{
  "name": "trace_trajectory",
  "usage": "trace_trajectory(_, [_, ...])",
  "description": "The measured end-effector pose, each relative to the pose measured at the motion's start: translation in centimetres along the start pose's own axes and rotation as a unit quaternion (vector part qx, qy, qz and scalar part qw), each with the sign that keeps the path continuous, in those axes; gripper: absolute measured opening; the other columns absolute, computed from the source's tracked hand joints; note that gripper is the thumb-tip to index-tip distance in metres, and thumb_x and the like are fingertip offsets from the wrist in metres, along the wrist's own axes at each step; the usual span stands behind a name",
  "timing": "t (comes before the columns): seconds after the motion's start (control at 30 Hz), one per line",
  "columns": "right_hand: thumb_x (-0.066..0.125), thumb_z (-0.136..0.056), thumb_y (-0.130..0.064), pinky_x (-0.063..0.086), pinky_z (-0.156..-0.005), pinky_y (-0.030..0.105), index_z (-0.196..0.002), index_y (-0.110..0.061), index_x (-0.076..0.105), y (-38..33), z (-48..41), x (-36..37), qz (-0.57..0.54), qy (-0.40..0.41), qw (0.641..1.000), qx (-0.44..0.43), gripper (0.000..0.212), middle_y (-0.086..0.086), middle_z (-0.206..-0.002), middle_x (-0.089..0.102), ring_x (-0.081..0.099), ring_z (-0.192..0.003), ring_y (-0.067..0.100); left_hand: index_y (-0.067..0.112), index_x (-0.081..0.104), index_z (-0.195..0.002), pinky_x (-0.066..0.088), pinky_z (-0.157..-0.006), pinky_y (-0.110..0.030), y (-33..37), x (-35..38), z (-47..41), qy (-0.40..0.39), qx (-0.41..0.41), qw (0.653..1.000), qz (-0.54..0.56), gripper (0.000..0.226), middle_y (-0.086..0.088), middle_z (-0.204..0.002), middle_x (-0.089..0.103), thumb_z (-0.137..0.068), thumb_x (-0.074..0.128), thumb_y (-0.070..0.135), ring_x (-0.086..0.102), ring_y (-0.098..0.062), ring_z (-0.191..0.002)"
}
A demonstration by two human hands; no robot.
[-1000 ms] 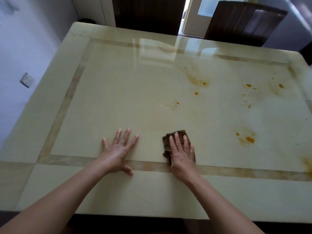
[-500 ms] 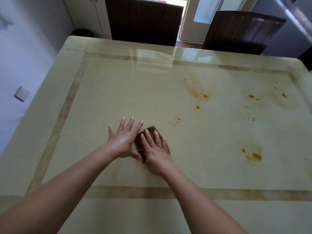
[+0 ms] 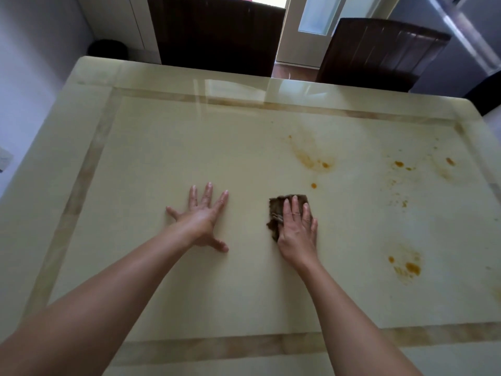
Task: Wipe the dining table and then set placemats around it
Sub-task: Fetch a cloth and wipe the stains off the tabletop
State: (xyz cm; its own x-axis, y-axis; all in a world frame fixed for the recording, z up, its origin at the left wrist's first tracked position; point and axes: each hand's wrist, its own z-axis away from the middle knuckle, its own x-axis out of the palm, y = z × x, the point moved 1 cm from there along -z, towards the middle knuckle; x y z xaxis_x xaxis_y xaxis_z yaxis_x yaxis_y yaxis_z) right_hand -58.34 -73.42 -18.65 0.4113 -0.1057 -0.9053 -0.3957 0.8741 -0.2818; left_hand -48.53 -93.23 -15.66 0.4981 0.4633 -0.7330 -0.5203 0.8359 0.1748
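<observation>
Bench [image 3: 189,147]: glossy cream stone top with a tan inlaid border. The left half looks clean and the right half carries orange marks, so I judge the wiping is only partly done. No placemats are in view.
Chairs [image 3: 217,36]: two dark ones stand at the far edge, clear of the work.
Stains [image 3: 311,158]: a smear lies beyond and to the right of the cloth, a blotch [image 3: 409,267] sits near the right side, and spots are scattered toward the far right corner. It is probably best to work rightward in overlapping strokes, pulling the mess inward, not toward the edge.
Left hand [image 3: 202,218]: palm down on bare bench, fingers spread and holding nothing, well to the left of the cloth. It serves as a brace and should stay on the clean side.
Right hand [image 3: 296,229]: flat on top of the cloth, fingers straight and pressing down, not curled round it. Even pressure through the whole palm should lift dried marks better than fingertips alone.
Cloth [image 3: 280,206]: brown and folded, at mid-bench under the right hand, with its far and left edges showing. Turn it to a fresh face once it is soiled.
Dot [image 3: 314,185]: small and orange, just beyond the cloth's far right corner, so it is likely the nearest target.
</observation>
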Motion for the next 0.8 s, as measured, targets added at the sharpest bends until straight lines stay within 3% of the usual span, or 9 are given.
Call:
trace_trajectory(0.23, [0.032, -0.097, -0.017, -0.014, -0.113, 0.044, -0.151, -0.025, -0.003, -0.6, 0.4, 0.3, 0.01, 0.025, 0.999, 0.029, 0.065, -0.006, -0.157, -0.018, -0.019, -0.144, 0.021, 0.042, -0.023, -0.142, 0.009, -0.096, -0.079, -0.1, 0.4, -0.5, 0.013, 0.005, 1.0, 0.006, 0.133, 0.003, -0.15, -0.037, -0.057, 0.077, 0.063, -0.03, -0.032, -0.139])
trace_trajectory(0.43, [0.036, -0.095, -0.024, -0.02, -0.11, 0.04, -0.151, -0.028, -0.002, -4.5, 1.4, 2.1, 0.033, -0.02, 0.995, -0.096, 0.068, -0.009, -0.157, -0.019, -0.024, -0.143, 0.019, 0.04, -0.028, -0.141, 0.008, -0.098, -0.078, 0.0, 0.3, -0.4, 0.019, -0.008, 0.999, 0.026, 0.14, 0.004, -0.149, -0.039, -0.054, 0.08, 0.059, -0.03, -0.03, -0.14])
trace_trajectory(0.6, [0.054, -0.087, -0.034, -0.019, -0.111, 0.04, -0.151, -0.028, -0.004, -8.3, -1.2, 2.3, 0.056, -0.066, 0.982, -0.168, 0.086, -0.011, -0.156, -0.019, -0.023, -0.143, 0.019, 0.032, -0.023, -0.145, 0.008, -0.099, -0.077, 0.2, 0.2, -0.2, 0.016, -0.017, 0.999, 0.03, 0.139, 0.0, -0.151, -0.037, -0.056, 0.081, 0.056, -0.03, -0.033, -0.139])
trace_trajectory(0.8, [0.038, -0.097, -0.021, -0.015, -0.113, 0.04, -0.151, -0.027, 0.0, -8.2, -5.2, 0.5, 0.033, -0.052, 0.984, -0.167, 0.066, -0.01, -0.158, -0.014, -0.018, -0.145, 0.017, 0.031, -0.025, -0.144, 0.006, -0.1, -0.075, 0.0, 0.3, -0.3, 0.01, -0.023, 0.999, 0.022, 0.141, 0.003, -0.149, -0.039, -0.055, 0.08, 0.06, -0.032, -0.03, -0.139])
